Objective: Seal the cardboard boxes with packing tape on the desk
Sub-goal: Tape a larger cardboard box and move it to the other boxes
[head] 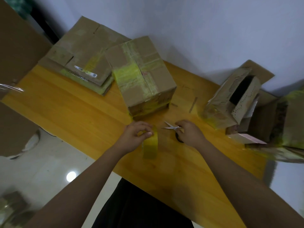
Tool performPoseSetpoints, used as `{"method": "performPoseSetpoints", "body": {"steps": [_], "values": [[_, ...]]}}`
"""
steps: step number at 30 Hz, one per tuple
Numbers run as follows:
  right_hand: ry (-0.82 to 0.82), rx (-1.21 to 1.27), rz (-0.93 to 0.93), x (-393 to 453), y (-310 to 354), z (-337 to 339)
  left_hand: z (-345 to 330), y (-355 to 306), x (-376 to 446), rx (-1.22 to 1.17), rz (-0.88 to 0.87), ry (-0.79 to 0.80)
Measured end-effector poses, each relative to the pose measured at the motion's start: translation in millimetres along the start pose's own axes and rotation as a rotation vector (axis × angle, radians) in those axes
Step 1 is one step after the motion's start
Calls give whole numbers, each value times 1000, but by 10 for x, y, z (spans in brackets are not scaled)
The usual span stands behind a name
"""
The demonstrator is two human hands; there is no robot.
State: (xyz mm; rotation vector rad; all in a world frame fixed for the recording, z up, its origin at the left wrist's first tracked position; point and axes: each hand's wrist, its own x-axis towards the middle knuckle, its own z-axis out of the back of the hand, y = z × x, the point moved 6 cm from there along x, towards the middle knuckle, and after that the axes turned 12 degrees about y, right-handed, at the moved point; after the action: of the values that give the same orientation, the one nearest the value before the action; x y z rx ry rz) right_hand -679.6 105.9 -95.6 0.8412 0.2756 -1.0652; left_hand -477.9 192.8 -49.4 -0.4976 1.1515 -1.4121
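Note:
A cardboard box [144, 76] with yellowish tape across its top seam stands on the wooden desk [69, 109], just beyond my hands. My left hand [136, 134] grips a roll of yellow packing tape [150, 145], which stands on edge on the desk. My right hand [189, 133] holds the black handles of a pair of scissors [171, 127]; the blades are spread and point left, toward the tape. The two hands are a short distance apart near the desk's front edge.
Flattened cardboard boxes [82, 58] are stacked at the desk's back left. A box lying on its side with an open end [233, 99] and another blurred box [283, 122] crowd the right. More cardboard [14, 51] stands at far left. A strip of tape [193, 104] lies loose.

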Motion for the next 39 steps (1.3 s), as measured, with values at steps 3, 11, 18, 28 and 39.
{"method": "performPoseSetpoints", "body": {"steps": [3,11,18,28,39], "values": [[-121,467,112,-71,386,224,131,-135,-87,53,-80,-16],[-123,713,58,260,849,338,619,-609,-307,216,-201,70],[-299,899,91,166,937,305,973,-801,-85,148,-186,280],[-355,1063,30,185,1103,175,1076,-673,366,160,-175,515],[-473,1227,-77,172,1048,-60,1090,-557,537,137,-258,659]]}}
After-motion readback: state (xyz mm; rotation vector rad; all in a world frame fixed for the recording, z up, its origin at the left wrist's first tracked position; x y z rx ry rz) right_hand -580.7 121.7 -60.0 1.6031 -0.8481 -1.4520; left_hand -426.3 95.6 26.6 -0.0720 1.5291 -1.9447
